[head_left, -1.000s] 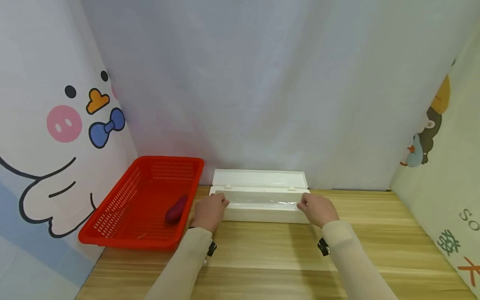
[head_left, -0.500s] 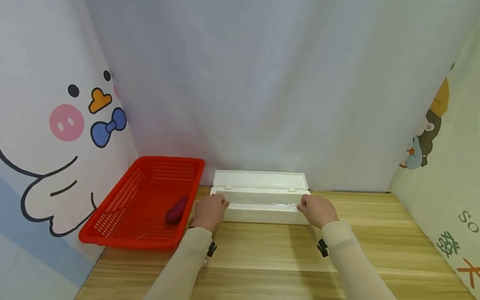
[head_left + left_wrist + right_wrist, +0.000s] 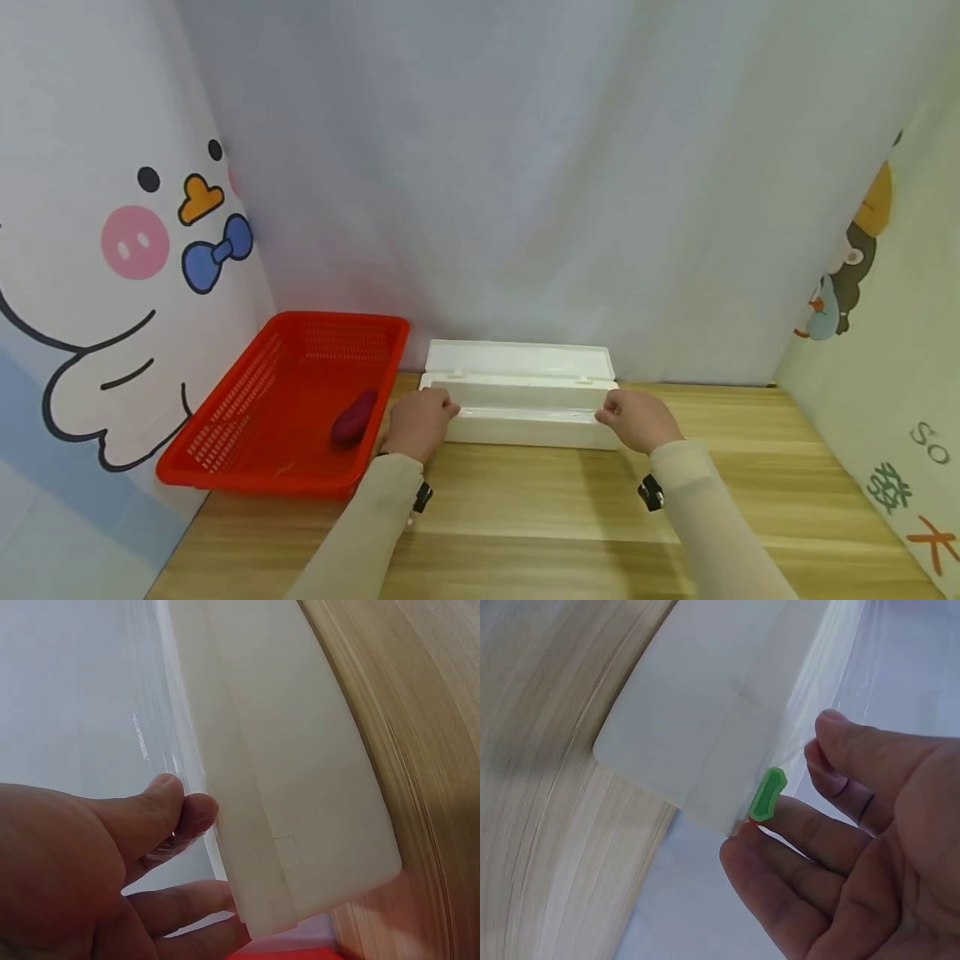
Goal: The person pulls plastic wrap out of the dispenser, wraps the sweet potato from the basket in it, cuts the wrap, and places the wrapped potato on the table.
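Note:
A long white cling film dispenser (image 3: 532, 431) lies on the wooden table with its lid (image 3: 517, 360) tipped back on the far side. My left hand (image 3: 420, 421) is at the dispenser's left end, thumb and index finger pinching the clear cling film (image 3: 142, 720) along the box edge. At the other end my right hand (image 3: 641, 419) pinches the film the same way. Its lower fingers lie by the box corner, close to a green slider cutter (image 3: 768, 793). In both wrist views the film stretches away from the fingertips along the box.
A red plastic basket (image 3: 172, 471) stands left of the dispenser, right beside my left hand. Inside it lies a purple-red sweet potato (image 3: 354, 419). A pale curtain (image 3: 510, 183) hangs behind the table, and printed cloth walls close off both sides.

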Demonstrator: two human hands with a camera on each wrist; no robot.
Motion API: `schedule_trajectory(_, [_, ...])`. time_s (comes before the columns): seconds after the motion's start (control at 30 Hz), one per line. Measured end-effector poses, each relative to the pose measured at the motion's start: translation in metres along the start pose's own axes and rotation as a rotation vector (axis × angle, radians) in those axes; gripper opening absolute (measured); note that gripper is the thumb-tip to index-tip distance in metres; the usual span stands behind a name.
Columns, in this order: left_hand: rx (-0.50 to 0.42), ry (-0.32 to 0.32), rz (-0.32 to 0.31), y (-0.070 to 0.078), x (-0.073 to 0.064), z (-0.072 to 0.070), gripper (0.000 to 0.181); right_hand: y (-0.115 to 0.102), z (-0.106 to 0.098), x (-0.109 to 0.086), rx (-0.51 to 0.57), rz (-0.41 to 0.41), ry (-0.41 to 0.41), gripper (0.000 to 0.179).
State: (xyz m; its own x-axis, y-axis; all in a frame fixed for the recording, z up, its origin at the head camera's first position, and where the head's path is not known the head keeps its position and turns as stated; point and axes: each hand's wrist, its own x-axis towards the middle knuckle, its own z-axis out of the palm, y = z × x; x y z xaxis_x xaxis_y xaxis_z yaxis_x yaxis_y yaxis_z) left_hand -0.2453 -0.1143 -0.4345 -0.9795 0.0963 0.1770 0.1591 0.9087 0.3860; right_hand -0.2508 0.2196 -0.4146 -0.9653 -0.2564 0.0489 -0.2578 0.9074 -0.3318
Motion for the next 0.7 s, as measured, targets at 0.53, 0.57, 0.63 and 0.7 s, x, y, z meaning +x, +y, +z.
schedule_trajectory(0.53, [-0.190,0.170,-0.021,-0.002,0.013,-0.007,0.018,-0.009,-0.016,0.003,-0.025,0.013,0.153,0.015])
schedule_trajectory(0.57, [-0.203,0.175,-0.023,-0.002,0.014,-0.008,0.018,-0.009,-0.018,0.004,-0.022,0.005,0.164,0.015])
schedule_trajectory(0.63, [-0.218,0.173,-0.016,-0.001,0.015,-0.010,0.018,-0.010,-0.020,0.005,-0.018,-0.009,0.173,0.014])
schedule_trajectory(0.7, [-0.235,0.172,-0.010,-0.001,0.016,-0.012,0.019,-0.010,-0.021,0.005,-0.013,-0.022,0.191,0.014])
